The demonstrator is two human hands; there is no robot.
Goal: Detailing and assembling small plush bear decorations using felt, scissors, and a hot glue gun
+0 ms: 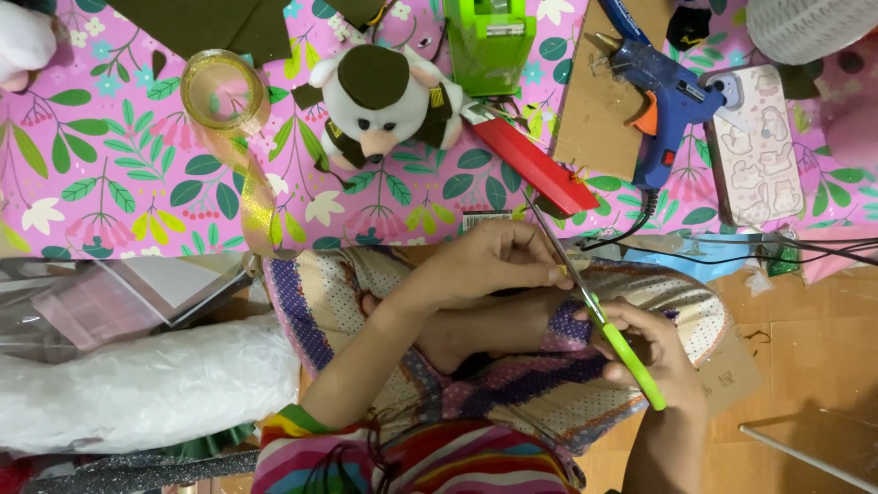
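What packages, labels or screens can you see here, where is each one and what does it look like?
Barcode label: small white rectangle on the floral paper's near edge, above the left hand.
Phone: upper right, face down, pale pink cartoon case; no screen visible.
Clear plastic bags: left, flat, transparent.

Far side crowded: plush toy [382, 101], green tape dispenser [489, 41], red box cutter [530, 165], blue glue gun [663, 105] on its cardboard sheet [594, 101], and phone case [757, 146] leave only narrow gaps on the pink floral wrapping paper [119, 155]. Gold ribbon roll [224, 96] trails toward the near edge at left. Open floor [805, 357] at near right gives free passage; near left blocked by white crinkled bundle [137, 384].
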